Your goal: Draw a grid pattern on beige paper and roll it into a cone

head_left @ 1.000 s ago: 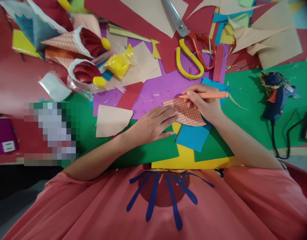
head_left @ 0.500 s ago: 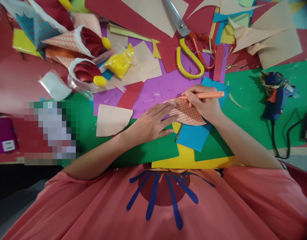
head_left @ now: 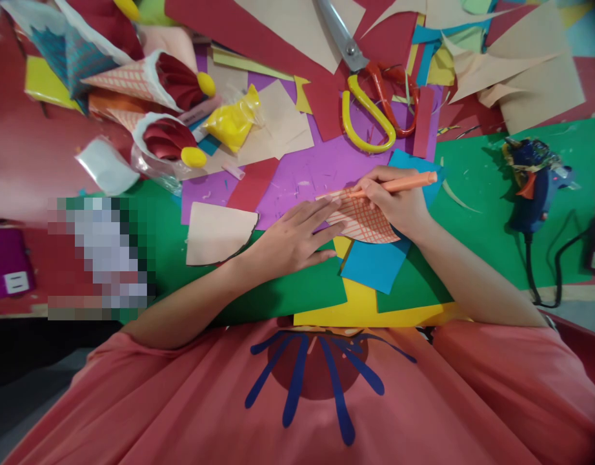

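My right hand (head_left: 392, 197) is closed around an orange marker (head_left: 411, 183), its tip on a beige paper piece (head_left: 368, 219) covered in an orange criss-cross pattern. My left hand (head_left: 304, 236) lies flat with fingers stretched out, the fingertips touching the left part of that patterned piece. Part of the paper is hidden under both hands. A plain beige wedge of paper (head_left: 219, 234) with a dark curved edge lies left of my left hand. Just below the patterned piece is a blue paper square (head_left: 376, 266).
Large scissors (head_left: 368, 106) with yellow and red handles lie beyond my hands. A blue glue gun (head_left: 537, 194) with a cord sits at the right. Several decorated paper cones (head_left: 128, 81) and a yellow wrapped packet (head_left: 234, 119) are at the upper left; paper scraps (head_left: 515, 77) at upper right.
The marker has tilted a little, its back end slightly higher and further right, as my right hand shifts slightly. My left hand and the patterned paper stay in place.
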Demonstrator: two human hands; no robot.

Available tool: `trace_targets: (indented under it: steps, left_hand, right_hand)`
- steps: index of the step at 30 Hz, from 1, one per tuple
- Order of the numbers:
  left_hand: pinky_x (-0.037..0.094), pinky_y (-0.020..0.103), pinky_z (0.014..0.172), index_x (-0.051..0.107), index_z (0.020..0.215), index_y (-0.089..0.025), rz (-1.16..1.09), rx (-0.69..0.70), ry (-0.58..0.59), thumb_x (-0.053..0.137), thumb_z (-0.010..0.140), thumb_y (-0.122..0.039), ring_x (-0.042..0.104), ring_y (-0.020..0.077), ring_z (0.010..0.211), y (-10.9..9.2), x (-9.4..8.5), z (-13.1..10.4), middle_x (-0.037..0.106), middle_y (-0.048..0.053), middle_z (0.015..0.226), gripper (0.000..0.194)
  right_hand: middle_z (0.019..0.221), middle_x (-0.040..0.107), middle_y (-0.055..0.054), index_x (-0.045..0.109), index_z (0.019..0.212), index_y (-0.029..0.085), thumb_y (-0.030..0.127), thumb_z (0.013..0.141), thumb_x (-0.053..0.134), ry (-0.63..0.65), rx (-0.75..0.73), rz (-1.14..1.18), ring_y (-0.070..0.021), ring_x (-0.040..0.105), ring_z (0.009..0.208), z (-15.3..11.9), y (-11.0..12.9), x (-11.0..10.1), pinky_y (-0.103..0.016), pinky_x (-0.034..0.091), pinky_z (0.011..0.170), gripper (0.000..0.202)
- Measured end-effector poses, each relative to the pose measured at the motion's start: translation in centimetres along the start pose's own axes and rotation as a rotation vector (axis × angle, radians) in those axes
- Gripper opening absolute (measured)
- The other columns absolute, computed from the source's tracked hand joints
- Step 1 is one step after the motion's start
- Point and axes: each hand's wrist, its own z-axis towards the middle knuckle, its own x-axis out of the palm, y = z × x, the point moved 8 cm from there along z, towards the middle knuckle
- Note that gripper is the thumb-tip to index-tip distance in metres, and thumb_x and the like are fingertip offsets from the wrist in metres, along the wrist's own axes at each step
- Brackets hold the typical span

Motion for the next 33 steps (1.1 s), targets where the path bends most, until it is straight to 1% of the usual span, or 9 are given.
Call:
trace_targets:
  steps: [4, 7, 14, 17, 20, 22, 26, 30, 33]
  left_hand:
    - [0.041, 0.053, 0.108, 0.051, 0.134, -0.015, -0.01, -0.006, 0.012, 0.047, 0.096, -0.042, 0.04, 0.0339, 0.139, 0.0, 0.0, 0.0, 0.044, 0.021, 0.147, 0.046]
    - [0.041, 0.052, 0.108, 0.05, 0.134, -0.016, -0.014, -0.011, 0.011, 0.049, 0.096, -0.041, 0.04, 0.0329, 0.139, 0.0, 0.0, 0.0, 0.044, 0.02, 0.147, 0.045]
    - [0.044, 0.053, 0.105, 0.051, 0.133, -0.014, 0.037, 0.024, -0.015, 0.048, 0.096, -0.041, 0.044, 0.0355, 0.136, -0.2, -0.2, 0.0, 0.046, 0.023, 0.145, 0.046]
    - [0.043, 0.052, 0.106, 0.051, 0.133, -0.014, 0.036, 0.02, -0.013, 0.048, 0.096, -0.042, 0.044, 0.0344, 0.136, -0.2, -0.1, 0.0, 0.046, 0.022, 0.145, 0.046]
    - [0.041, 0.052, 0.109, 0.049, 0.136, -0.015, 0.027, -0.011, -0.009, 0.048, 0.096, -0.04, 0.041, 0.0325, 0.139, 0.3, 0.0, -0.1, 0.045, 0.02, 0.147, 0.047]
    - [0.039, 0.053, 0.11, 0.048, 0.137, -0.015, 0.025, -0.041, -0.014, 0.048, 0.096, -0.04, 0.037, 0.0324, 0.141, 0.7, 0.1, -0.1, 0.043, 0.02, 0.148, 0.048]
    - [0.036, 0.054, 0.111, 0.047, 0.138, -0.012, 0.033, -0.064, -0.024, 0.047, 0.096, -0.04, 0.036, 0.0337, 0.141, 1.2, 0.1, -0.1, 0.042, 0.021, 0.149, 0.05]
    - [0.038, 0.054, 0.11, 0.051, 0.136, -0.015, 0.054, -0.087, -0.049, 0.046, 0.097, -0.04, 0.041, 0.0348, 0.138, 1.5, -0.3, 0.0, 0.045, 0.02, 0.147, 0.047]
    - [0.038, 0.054, 0.11, 0.052, 0.136, -0.018, 0.046, -0.106, -0.04, 0.046, 0.097, -0.041, 0.041, 0.0341, 0.138, 1.6, -0.3, 0.0, 0.045, 0.019, 0.147, 0.046]
  right_hand:
    - [0.059, 0.06, 0.001, 0.06, 0.066, 0.02, 0.028, 0.087, 0.056, -0.01, -0.007, -0.028, -0.0118, 0.055, 0.059, 0.0, 0.2, 0.0, -0.026, 0.043, 0.057, 0.023]
    - [0.06, 0.061, 0.001, 0.061, 0.067, 0.02, 0.027, 0.087, 0.057, -0.004, -0.028, -0.03, -0.0117, 0.056, 0.06, 0.0, 0.3, 0.1, -0.027, 0.044, 0.058, 0.022]
    - [0.052, 0.053, 0.003, 0.056, 0.059, 0.019, 0.022, 0.082, 0.056, 0.049, 0.006, 0.047, -0.0101, 0.051, 0.053, 0.0, 0.0, 0.3, -0.025, 0.041, 0.053, 0.024]
    - [0.052, 0.052, 0.003, 0.056, 0.058, 0.019, 0.025, 0.084, 0.056, 0.01, -0.009, 0.066, -0.0095, 0.049, 0.051, -0.2, 0.1, -0.1, -0.025, 0.041, 0.052, 0.026]
    - [0.054, 0.055, 0.002, 0.062, 0.065, 0.019, 0.031, 0.087, 0.057, -0.063, -0.019, 0.061, -0.0099, 0.051, 0.052, -0.5, 0.1, -0.7, -0.026, 0.041, 0.052, 0.025]
    - [0.056, 0.058, 0.002, 0.064, 0.071, 0.019, 0.036, 0.088, 0.058, -0.083, -0.014, 0.063, -0.0106, 0.053, 0.054, -0.6, 0.0, -0.8, -0.026, 0.043, 0.054, 0.024]
    - [0.06, 0.06, 0.002, 0.066, 0.076, 0.02, 0.039, 0.087, 0.061, -0.041, -0.02, 0.057, -0.0116, 0.057, 0.058, -0.4, 0.2, -0.4, -0.027, 0.047, 0.059, 0.023]
    - [0.063, 0.063, 0.001, 0.067, 0.076, 0.02, 0.035, 0.087, 0.061, -0.014, -0.043, 0.036, -0.0116, 0.059, 0.061, -0.1, 0.4, -0.1, -0.027, 0.048, 0.062, 0.02]
    - [0.068, 0.067, 0.0, 0.067, 0.077, 0.02, 0.035, 0.087, 0.062, -0.013, -0.042, 0.028, -0.0116, 0.06, 0.062, 0.0, 0.3, 0.0, -0.027, 0.047, 0.061, 0.018]
